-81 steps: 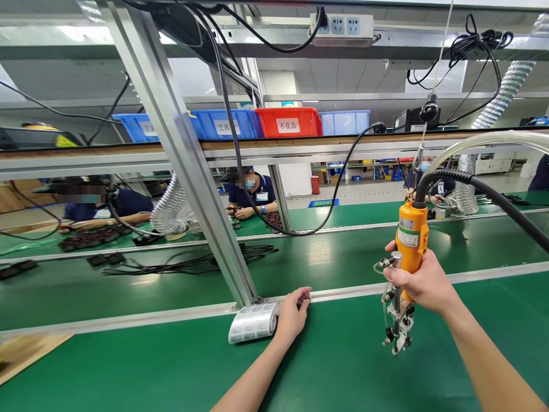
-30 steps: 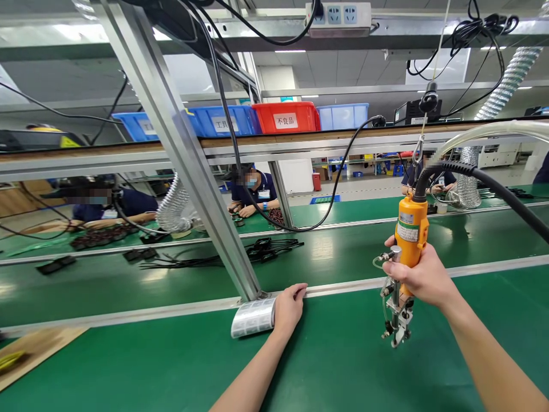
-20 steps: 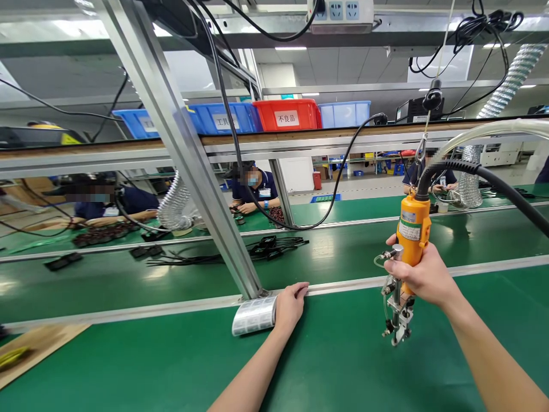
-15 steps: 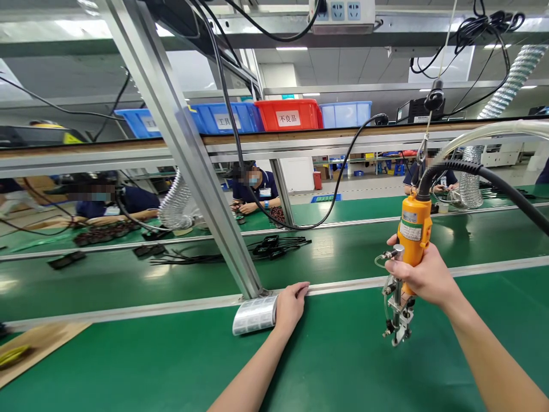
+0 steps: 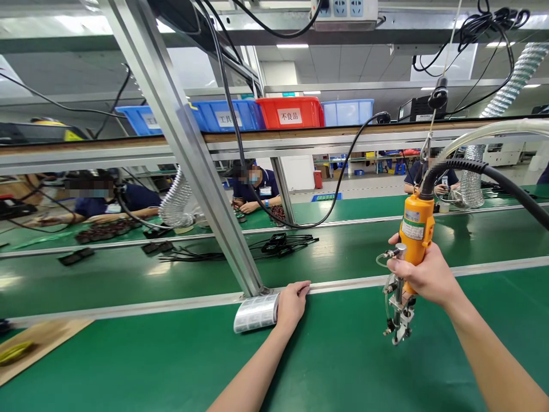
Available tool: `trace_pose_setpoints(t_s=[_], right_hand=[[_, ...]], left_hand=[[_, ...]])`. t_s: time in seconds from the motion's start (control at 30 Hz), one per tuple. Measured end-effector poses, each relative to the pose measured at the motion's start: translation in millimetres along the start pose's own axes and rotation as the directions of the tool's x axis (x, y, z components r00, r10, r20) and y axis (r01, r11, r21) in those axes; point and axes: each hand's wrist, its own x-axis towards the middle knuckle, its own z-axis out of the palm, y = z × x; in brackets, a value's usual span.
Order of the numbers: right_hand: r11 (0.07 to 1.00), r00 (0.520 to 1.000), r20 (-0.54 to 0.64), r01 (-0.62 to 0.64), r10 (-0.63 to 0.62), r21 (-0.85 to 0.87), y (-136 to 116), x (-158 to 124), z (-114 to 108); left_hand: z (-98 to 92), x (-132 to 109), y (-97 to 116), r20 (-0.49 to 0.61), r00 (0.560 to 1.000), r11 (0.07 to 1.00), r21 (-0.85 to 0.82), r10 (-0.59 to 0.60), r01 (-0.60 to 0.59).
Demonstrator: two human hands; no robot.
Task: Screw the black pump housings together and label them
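Observation:
My right hand is wrapped round an orange handheld tool, held upright above the green mat, its metal tip pointing down. A thick black hose and a hanging cord meet the tool's top. My left hand rests at the mat's far edge, fingers closed at the right end of a curled silvery label sheet. The sheet lies against the foot of a slanting metal post. My left fingertips reach the pale edge strip.
Beyond the strip, a green conveyor carries black cables. Brown board with a yellow item lies at left. Blue and red bins stand on the overhead shelf; a black cable loops below. Several people sit opposite.
The black cables on the conveyor have shifted slightly to the right. A person at the far left has moved an arm. Both my hands keep their holds, nearly still.

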Motion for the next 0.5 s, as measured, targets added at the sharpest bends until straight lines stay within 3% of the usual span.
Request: trace_pose_setpoints(t_s=[0.5], right_hand=[[1.000, 1.000, -0.020, 0.015, -0.015, -0.025, -0.1, 0.1, 0.2]], left_hand=[[-5.5, 0.6, 7.1, 0.043, 0.999, 0.998, 0.052, -0.026, 0.023]])
